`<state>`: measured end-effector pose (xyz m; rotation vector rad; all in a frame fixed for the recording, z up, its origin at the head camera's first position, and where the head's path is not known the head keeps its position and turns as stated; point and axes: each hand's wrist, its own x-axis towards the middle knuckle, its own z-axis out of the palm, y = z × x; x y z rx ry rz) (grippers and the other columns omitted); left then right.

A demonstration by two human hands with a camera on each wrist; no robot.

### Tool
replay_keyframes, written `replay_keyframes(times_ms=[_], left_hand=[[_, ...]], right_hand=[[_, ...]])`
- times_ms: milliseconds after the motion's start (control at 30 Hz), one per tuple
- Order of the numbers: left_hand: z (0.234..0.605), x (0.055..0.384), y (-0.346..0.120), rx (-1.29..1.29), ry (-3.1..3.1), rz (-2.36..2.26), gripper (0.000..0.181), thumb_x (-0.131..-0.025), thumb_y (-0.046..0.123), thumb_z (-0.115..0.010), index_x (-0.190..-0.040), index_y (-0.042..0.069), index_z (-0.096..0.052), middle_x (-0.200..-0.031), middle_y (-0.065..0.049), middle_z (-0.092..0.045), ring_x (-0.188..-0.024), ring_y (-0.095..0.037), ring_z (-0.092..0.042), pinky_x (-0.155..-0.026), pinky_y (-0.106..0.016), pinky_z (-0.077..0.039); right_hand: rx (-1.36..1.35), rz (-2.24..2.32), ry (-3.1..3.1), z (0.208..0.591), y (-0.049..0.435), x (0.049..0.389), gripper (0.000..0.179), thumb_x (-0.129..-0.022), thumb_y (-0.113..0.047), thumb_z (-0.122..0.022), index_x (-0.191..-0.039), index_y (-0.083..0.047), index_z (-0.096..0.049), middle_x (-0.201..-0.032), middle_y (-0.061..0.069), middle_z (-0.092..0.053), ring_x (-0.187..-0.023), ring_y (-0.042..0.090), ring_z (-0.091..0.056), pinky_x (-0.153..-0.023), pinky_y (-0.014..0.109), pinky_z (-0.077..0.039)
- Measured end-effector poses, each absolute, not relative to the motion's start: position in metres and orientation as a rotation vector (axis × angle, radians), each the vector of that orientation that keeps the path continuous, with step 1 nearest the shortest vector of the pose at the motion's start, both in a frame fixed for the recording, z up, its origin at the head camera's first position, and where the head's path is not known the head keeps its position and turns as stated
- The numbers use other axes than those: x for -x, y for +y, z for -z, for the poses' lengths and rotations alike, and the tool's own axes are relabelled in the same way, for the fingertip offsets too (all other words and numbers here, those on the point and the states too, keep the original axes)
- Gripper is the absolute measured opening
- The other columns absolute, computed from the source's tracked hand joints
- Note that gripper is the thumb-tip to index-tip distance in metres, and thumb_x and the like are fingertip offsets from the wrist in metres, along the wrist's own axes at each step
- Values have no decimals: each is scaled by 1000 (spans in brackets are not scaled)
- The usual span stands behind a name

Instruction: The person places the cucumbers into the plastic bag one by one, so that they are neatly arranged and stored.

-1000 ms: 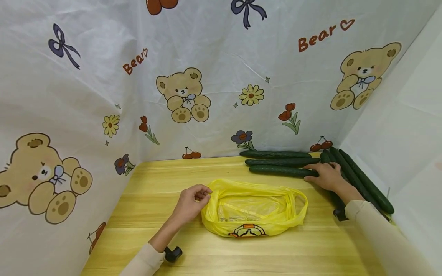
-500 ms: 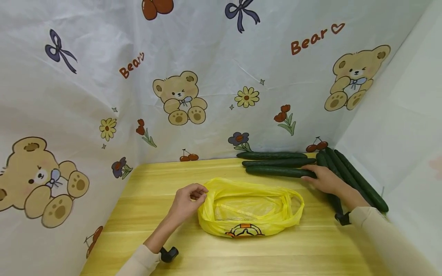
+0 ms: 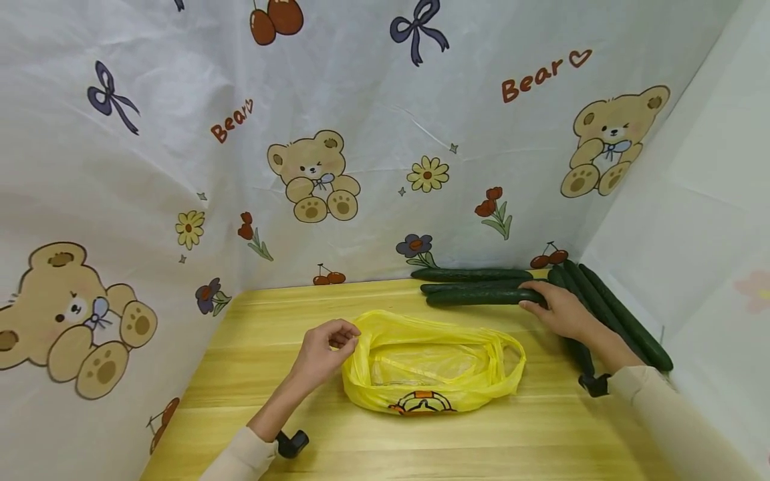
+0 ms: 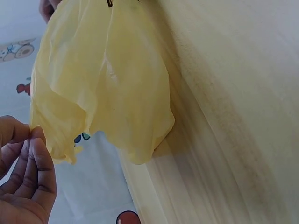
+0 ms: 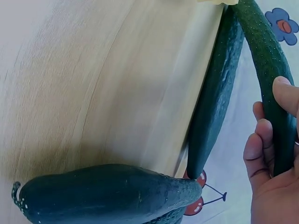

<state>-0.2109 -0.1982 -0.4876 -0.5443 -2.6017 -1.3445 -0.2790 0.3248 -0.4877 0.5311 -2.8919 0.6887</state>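
My left hand (image 3: 325, 353) pinches the left edge of a yellow plastic bag (image 3: 487, 397), whose mouth gapes upward on the table. In the left wrist view the thumb and fingertips hold a fold of the thin bag (image 4: 126, 88). At the back right, my right hand (image 3: 564, 312) grips the right end of a long dark green cucumber (image 3: 472, 296). The right wrist view shows thumb and fingers around this cucumber (image 5: 267, 58), which looks raised off the table. Behind it in the head view lies another cucumber (image 3: 463, 274), with one more partly hidden between them.
Several cucumbers (image 3: 625, 317) lie slanted along the right wall, beneath and beside the right forearm. A white sheet (image 3: 373, 87) printed with bears encloses the back and sides of the wood-grain table (image 3: 385, 451). Black wrist mounts (image 3: 293, 444) sit below the hands.
My right hand has closed around the front cucumber's end and raised it slightly. The left hand keeps its pinch on the bag. The head view has shifted a little.
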Motion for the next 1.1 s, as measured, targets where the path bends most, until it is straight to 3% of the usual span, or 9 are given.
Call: replay_keyframes(times_ms=[200,633,1100], left_hand=[[485,212,-198,552,-2603,1359,13,-99,9,-77,-108,18,-79,-93,5,-75,-81,-5,-69,-77,-24,-61],[486,211,-197,544,-2613,1352,11,-99,12,-77,-108,19,-79,-94,6,-75,-82,-5,-69,-77,-24,-61],[483,212,-195,574,-2606,1325,10,-99,12,-77,-107,18,-79,-94,8,-75,-82,-4,-69,-77,-24,-61]], right_hand=[[-488,-696,-2886,486,328,279,48,-110,-33,-63,-149,-5,-59,-88,4,-62,-69,13,-48,-65,31,-42],[-465,-736,-2870,475,344,262,49,-111,-36,-61,-149,-6,-58,-75,1,-53,-61,10,-43,-63,29,-38],[-502,-717,-2783,454,354,234,41,-110,-29,-64,-145,-7,-62,-75,-2,-49,-58,4,-37,-57,26,-33]])
